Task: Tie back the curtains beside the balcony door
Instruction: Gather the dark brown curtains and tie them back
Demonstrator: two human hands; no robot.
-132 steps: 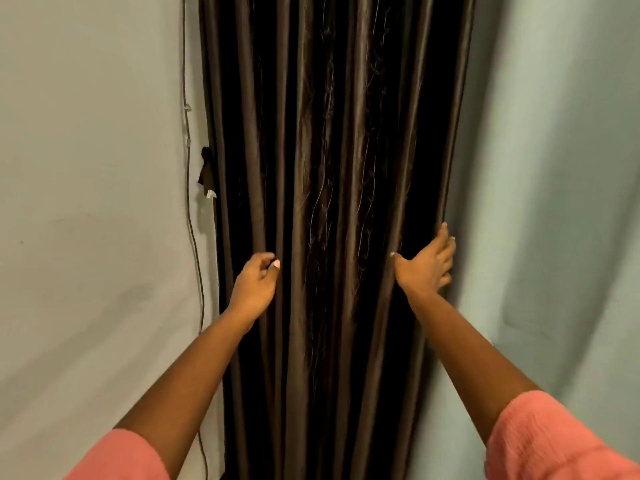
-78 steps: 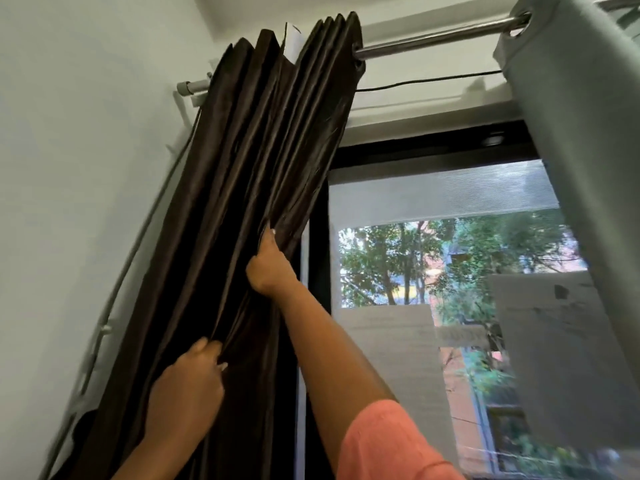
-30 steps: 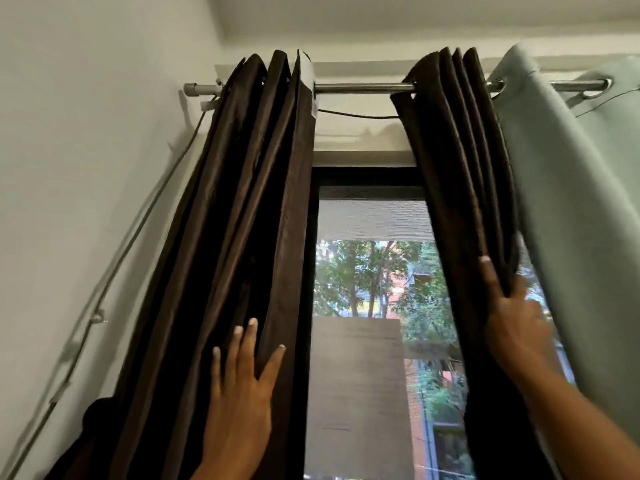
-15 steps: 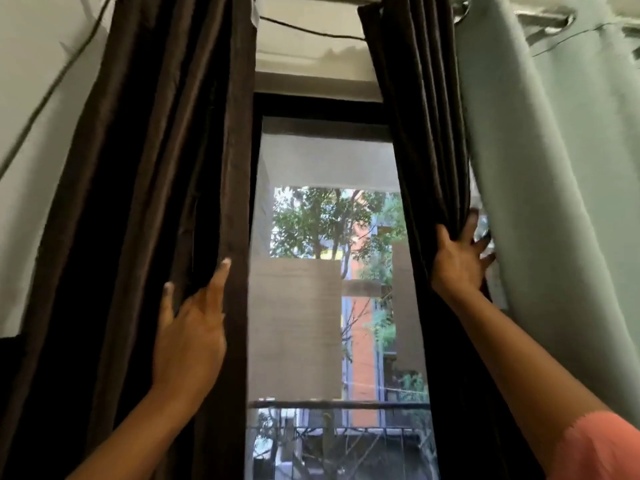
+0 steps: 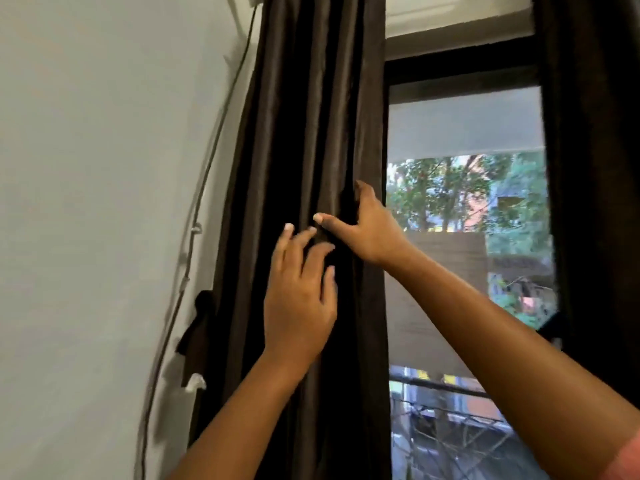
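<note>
**Both hands on the left brown curtain beside the balcony door**

Two bare forearms reach up from the bottom edge, a pink sleeve (image 5: 628, 459) showing at the lower right corner. The left hand (image 5: 298, 299) lies against the front of the dark brown curtain (image 5: 311, 116), back toward the camera, fingers spread and loosely bent, tips touching the folds without closing on them. Just above it and to its right, the right hand (image 5: 369, 230) takes the curtain's door-side edge: the thumb stretches across the front of the cloth while the fingers curl behind the fold, gripping a bunch of fabric.

The curtain hangs gathered in upright pleats, its long axis running top to bottom, directly left of the balcony door (image 5: 464, 202) and touching its black frame. Left of the curtain is a pale wall (image 5: 97, 202), with a thin cable (image 5: 204, 174) clipped down it. A dark tieback strap (image 5: 197, 327) hangs at the wall right at the curtain's left edge, beside a white hook (image 5: 194, 382).

Through the door glass, right of the curtain, show trees, a reddish building and a balcony railing (image 5: 450, 389). A second brown curtain (image 5: 595, 168) hangs at the door's far right side.
</note>
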